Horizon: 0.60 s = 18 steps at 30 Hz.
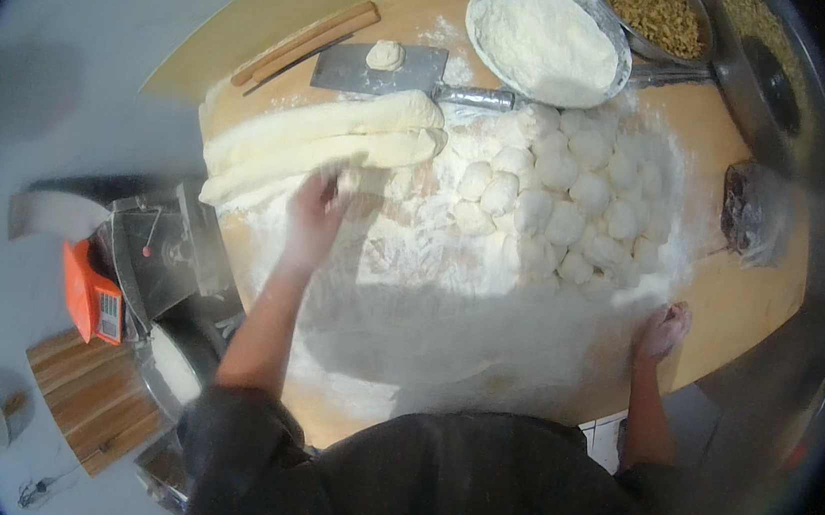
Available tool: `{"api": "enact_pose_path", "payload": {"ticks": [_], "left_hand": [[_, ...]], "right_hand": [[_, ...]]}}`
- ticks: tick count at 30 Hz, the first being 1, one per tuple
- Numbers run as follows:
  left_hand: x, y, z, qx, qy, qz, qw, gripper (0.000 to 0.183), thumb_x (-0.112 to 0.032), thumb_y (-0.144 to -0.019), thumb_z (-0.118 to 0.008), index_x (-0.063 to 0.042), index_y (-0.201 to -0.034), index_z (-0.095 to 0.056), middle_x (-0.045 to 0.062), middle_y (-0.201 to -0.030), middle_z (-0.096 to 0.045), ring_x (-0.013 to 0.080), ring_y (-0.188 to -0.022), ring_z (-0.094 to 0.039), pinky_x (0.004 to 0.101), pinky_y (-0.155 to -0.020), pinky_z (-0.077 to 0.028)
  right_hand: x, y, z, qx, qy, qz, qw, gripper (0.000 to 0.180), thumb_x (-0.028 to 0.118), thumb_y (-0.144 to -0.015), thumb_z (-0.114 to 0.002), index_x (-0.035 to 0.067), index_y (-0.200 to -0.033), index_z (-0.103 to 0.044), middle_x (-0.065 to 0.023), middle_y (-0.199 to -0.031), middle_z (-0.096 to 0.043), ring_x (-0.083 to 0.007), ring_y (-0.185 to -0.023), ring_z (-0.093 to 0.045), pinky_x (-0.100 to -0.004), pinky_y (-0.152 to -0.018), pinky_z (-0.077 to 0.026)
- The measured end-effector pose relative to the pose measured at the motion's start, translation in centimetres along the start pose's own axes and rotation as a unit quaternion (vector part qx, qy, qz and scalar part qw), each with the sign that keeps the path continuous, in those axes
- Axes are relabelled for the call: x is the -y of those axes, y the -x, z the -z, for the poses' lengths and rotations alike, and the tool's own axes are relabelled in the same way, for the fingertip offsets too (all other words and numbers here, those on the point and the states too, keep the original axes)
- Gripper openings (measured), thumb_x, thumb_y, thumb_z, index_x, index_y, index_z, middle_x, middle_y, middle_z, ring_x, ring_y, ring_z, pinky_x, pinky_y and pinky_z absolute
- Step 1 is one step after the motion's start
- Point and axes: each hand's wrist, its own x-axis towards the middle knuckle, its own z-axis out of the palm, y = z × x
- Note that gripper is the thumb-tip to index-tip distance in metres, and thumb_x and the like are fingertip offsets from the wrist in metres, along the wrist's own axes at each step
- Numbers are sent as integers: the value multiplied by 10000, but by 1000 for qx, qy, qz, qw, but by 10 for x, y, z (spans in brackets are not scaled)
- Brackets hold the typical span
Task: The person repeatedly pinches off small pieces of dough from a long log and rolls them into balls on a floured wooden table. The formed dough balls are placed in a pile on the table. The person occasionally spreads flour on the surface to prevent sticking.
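My left hand (318, 206), blurred, is at the near side of two long rolls of dough (319, 138) lying side by side. A pale patch at its fingertips may be dough or flour; I cannot tell whether it holds anything. To its right, many round dough pieces (565, 222) lie bunched on the floured wooden board (743, 300). My right hand (665, 333), dusted with flour, is at the near right part of the board, below the dough pieces. Its fingers are curled in, and nothing shows in them.
Behind the rolls lies a cleaver (342, 69) bearing a dough lump (385, 55), near a wooden rolling pin (318, 44). A bowl of flour (548, 42) and a bowl of brown filling (653, 15) stand farther back. A plastic-wrapped dark bundle (752, 214) sits right; an orange scale (88, 295) stands left.
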Motion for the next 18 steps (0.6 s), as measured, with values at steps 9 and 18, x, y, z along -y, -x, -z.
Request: {"api": "enact_pose_path", "payload": {"ticks": [9,18], "left_hand": [[-4,-204,-44,12,-126,67,990,127,-127,-827,-685,-23,-898,-666,97,-915,-654,112,-813,-607,253,-742,-473],[33,-212,-54,-42,-90,80,992,257,-226,-778,-766,6,-818,-663,111,-923,-672,163,-758,-626,298,-674,-499]], "right_hand": [[24,-7,15,21,-36,-4,999,185,136,-899,-533,-45,-861,-511,-188,-1001,-520,-350,-927,-494,-427,-829,-403],[27,-5,20,34,-23,-8,999,226,167,-918,-527,-54,-965,-536,-207,-1084,-542,-360,-1010,-498,-421,-899,-391]]}}
